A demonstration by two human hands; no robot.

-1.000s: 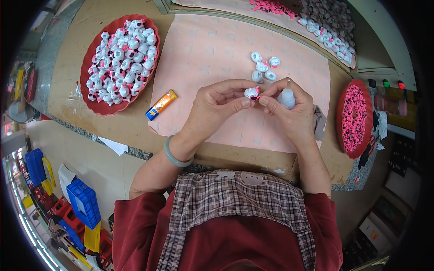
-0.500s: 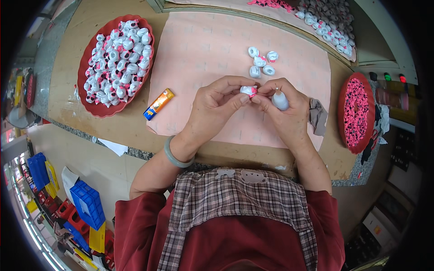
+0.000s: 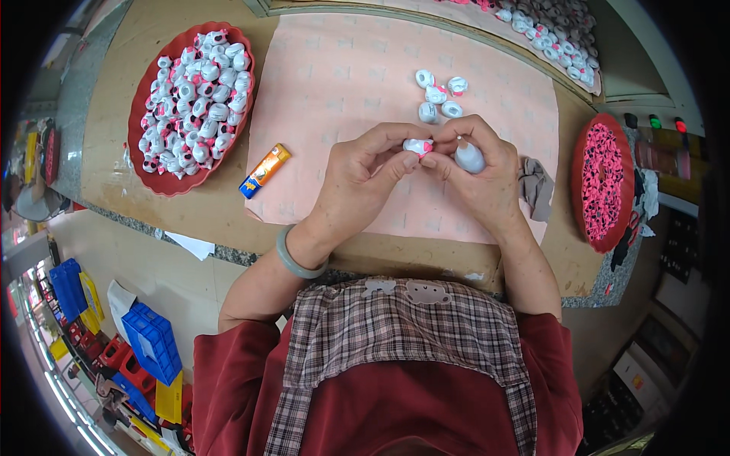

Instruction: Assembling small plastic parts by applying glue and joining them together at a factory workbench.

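Between the thumb and fingers of my left hand [image 3: 363,169] is a small white figurine [image 3: 417,146] with pink parts on its right end. My right hand [image 3: 484,171] keeps a small squeeze bottle [image 3: 470,157], pale grey with a thin tip pointing away from me, against its palm. That hand's thumb and forefinger meet the figurine's pink end; whether they pinch a separate small piece is too small to tell. Just beyond my hands, several similar white pieces [image 3: 436,94] lie grouped on the pink sheet [image 3: 327,91].
At the left stands a red scalloped tray [image 3: 176,185] heaped with white figurines. An orange and blue packet [image 3: 265,171] lies nearer. On the right are a grey cloth [image 3: 537,187] and a red tray [image 3: 630,178] of small pink and black pieces. A raised shelf [image 3: 487,38] runs along the back.
The figurine has turned a little between my fingers, and my right fingertips have shifted slightly against its pink end. The whole view has moved slightly; the things on the table stay put.
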